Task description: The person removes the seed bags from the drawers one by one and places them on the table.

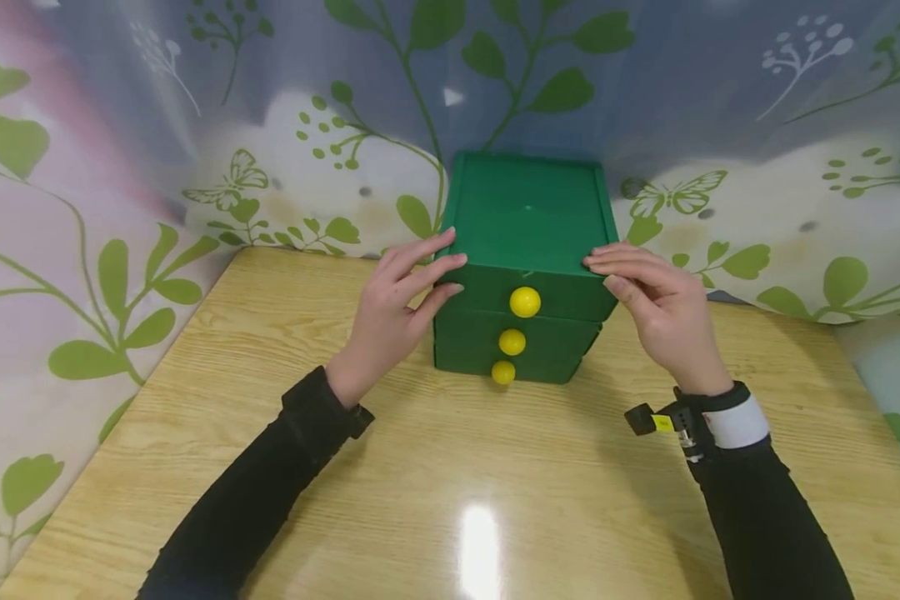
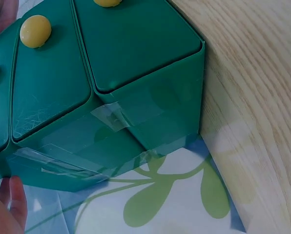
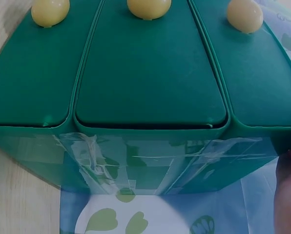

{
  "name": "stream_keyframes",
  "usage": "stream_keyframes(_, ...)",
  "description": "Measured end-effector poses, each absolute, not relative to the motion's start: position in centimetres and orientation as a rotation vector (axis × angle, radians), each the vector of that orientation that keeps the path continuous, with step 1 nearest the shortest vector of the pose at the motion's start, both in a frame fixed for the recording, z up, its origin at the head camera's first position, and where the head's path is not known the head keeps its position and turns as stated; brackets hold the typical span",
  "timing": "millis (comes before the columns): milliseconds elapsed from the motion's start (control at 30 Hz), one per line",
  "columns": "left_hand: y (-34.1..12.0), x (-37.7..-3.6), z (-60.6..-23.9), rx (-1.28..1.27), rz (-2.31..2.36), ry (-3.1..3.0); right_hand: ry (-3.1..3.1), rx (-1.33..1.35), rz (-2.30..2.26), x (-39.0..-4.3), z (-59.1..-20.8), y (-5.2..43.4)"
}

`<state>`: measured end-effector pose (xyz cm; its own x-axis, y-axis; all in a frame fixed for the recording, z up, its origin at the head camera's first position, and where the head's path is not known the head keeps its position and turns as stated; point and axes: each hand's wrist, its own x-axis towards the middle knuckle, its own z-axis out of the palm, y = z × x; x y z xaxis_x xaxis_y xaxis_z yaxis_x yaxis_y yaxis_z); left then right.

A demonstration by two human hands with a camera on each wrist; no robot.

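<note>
Both hands, left hand (image 1: 390,308) and right hand (image 1: 656,300), pressed flat fingers on the green drawer box (image 1: 528,208), steadying it; I guessed the top yellow knob (image 1: 525,302) needed pulling next.

green drawer chest (image 3: 150,87) — three yellow knobs (image 3: 149,7) | clear tape (image 3: 94,158) on side

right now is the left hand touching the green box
Touching. The head view shows the left hand with straight fingertips laid against the left front edge of the green box, no gap visible between them.
</note>
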<state>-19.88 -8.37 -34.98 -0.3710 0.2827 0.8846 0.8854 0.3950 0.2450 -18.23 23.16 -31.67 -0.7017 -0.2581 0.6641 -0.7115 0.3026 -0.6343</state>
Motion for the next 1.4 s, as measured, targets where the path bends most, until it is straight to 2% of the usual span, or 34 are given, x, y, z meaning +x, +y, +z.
stream_keyframes(267, -8.2, -20.5, -35.5, -1.002, -0.998, -1.829, -2.125, 0.842, 1.426, -18.4, -32.0, 23.0)
stream_keyframes(500, -8.1, -20.6, -35.8, -0.978, -1.028, -1.798, -1.975, 0.888, 1.493, -17.0, -31.0, 21.0)
stream_keyframes(700, -8.2, -20.5, -36.0, -0.974, -1.043, -1.805, -1.95, 0.843, 1.501, -17.9, -32.3, 21.4)
stream_keyframes(933, -8.3, -20.3, -35.4, -0.995, -1.028, -1.849, -1.999, 0.662, 1.007, -16.6, -31.5, 20.9)
stream_keyframes(1067, -8.6, -20.0, -35.3, -1.008, -1.027, -1.872, -1.875, 0.609, 0.956, -15.3, -30.7, 19.8)
stream_keyframes(1400, -9.0, -20.0, -34.7, -1.044, -1.066, -1.919, -2.069, 0.807, 0.791, -14.1, -31.2, 17.6)
